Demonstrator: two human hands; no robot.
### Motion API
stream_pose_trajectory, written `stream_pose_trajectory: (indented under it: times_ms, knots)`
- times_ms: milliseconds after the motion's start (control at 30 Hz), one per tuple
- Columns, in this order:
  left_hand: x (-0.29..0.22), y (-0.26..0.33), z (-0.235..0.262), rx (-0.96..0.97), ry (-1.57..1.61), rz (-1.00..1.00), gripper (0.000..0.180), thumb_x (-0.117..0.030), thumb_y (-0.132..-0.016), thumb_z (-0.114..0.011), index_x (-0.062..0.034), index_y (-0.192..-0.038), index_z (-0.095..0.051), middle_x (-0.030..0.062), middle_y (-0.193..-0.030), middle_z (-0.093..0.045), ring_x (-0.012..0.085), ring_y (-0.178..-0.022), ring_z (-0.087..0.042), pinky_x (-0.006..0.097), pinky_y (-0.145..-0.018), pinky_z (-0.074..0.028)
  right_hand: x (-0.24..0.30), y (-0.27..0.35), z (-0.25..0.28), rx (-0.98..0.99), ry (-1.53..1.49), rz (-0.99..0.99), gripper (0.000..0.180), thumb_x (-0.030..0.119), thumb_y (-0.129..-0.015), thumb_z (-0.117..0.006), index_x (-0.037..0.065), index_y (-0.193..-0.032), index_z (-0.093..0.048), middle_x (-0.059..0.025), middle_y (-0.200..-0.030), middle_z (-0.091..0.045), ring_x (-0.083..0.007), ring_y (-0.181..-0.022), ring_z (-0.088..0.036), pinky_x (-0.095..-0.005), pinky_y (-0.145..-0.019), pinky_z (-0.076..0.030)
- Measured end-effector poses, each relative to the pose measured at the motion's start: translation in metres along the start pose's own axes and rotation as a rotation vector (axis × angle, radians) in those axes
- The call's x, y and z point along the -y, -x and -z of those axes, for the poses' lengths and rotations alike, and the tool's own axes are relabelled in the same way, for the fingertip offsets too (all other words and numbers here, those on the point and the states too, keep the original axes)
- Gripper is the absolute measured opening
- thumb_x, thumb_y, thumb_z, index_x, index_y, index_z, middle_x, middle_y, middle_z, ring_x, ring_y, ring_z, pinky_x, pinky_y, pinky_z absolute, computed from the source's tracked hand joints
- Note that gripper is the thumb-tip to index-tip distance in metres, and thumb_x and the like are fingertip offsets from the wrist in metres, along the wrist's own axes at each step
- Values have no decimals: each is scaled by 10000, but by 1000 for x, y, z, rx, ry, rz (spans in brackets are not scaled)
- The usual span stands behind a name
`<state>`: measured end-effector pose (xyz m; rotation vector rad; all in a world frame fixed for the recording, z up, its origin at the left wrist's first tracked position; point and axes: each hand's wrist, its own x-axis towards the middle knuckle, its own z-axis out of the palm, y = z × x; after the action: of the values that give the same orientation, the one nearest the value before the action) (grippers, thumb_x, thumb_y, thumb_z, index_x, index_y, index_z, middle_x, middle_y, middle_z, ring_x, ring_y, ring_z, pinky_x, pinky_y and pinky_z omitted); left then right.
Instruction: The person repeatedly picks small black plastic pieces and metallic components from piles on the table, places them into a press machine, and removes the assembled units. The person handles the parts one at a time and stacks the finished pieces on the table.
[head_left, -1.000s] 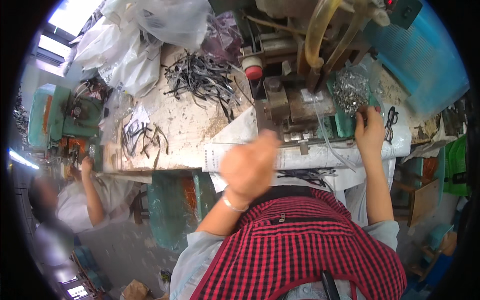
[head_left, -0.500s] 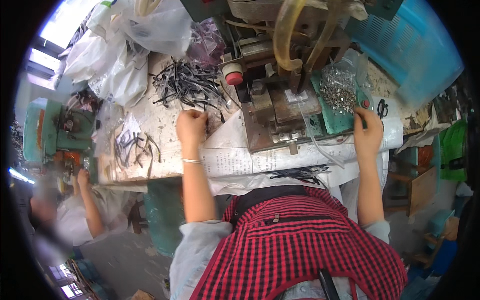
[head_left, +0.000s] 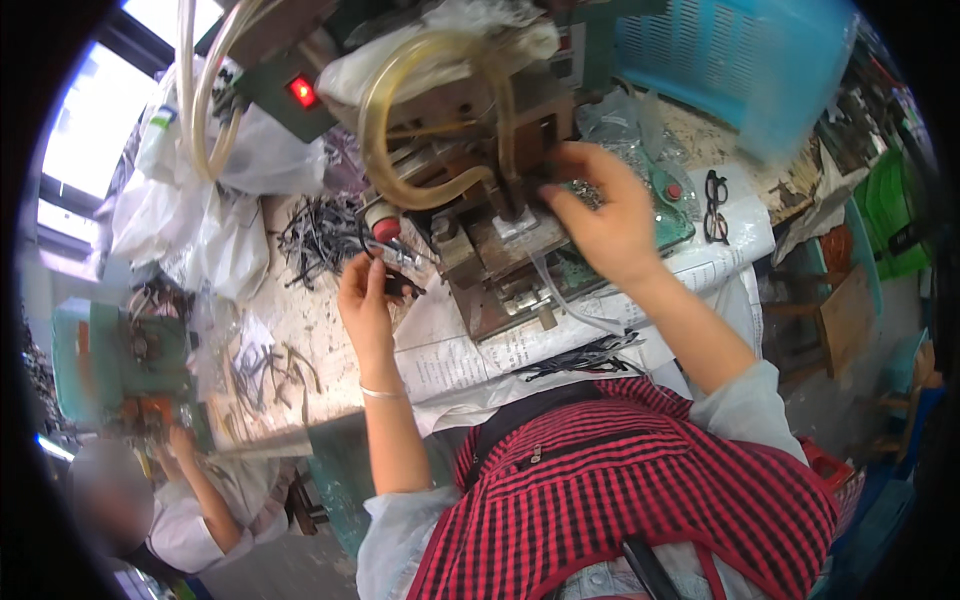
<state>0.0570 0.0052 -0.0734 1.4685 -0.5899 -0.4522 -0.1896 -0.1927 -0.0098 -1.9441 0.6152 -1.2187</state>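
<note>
My left hand (head_left: 366,297) pinches a thin dark plastic strip (head_left: 398,285) just left of the small press machine (head_left: 478,215), near its red knob (head_left: 385,229). My right hand (head_left: 597,215) reaches into the machine's working area, fingertips closed on a small part that I cannot make out. A pile of dark strips (head_left: 322,233) lies on the worn bench (head_left: 330,360) behind my left hand. More dark strips (head_left: 580,356) rest on the paper sheet in front of me.
Yellowish hoses (head_left: 395,120) loop over the machine. A blue basket (head_left: 735,65) stands at the back right, black eyeglasses (head_left: 716,206) beside it. White plastic bags (head_left: 205,190) sit at the left. Another person (head_left: 170,500) works at a green machine (head_left: 110,360) lower left.
My left hand picked a strip from the pile and brought it toward the machine. My right hand left the tray of small metal parts and moved into the machine. The view leaned closer.
</note>
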Motion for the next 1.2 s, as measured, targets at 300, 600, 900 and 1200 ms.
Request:
stream_pose_trajectory:
  times_ms: [300,600,900,1200]
  knots:
    - [-90,38,-54,-124,317,-684,75,-41,-1061,-537,18,-1105,-523,230,-996,-701,200,-753,-674,291,-616,-596,13,19,-23,-55,-442,-212,510,18,-880,-755,-28,-1342,-542,-95,-1042,-745,-142,-1035,-679,-293,-966,-495]
    - [-103,41,-89,81,21,-1008,121,74,-907,-688,22,-985,-611,238,-968,-747,225,-817,-737,294,-656,-595,66,26,3,142,-760,-390,597,-31,-884,-654,-4,-1450,-465,-120,-1283,-636,-194,-1192,-608,-315,-1015,-479]
    - [-78,47,-124,318,-672,-1480,181,-85,-775,-843,-83,-853,-680,124,-1000,-760,90,-526,-544,234,-460,-395,-46,-9,55,-174,-275,-262,480,26,-917,-683,33,-1384,-574,-139,-1244,-694,-196,-1145,-666,-323,-965,-536]
    - [-70,50,-122,298,-653,-1451,271,-6,-732,-848,-80,-954,-711,118,-1010,-772,128,-515,-561,258,-443,-413,-80,51,87,121,561,-351,125,161,-804,-762,60,-873,-740,-148,-1009,-706,-359,-941,-654,-461,-859,-517]
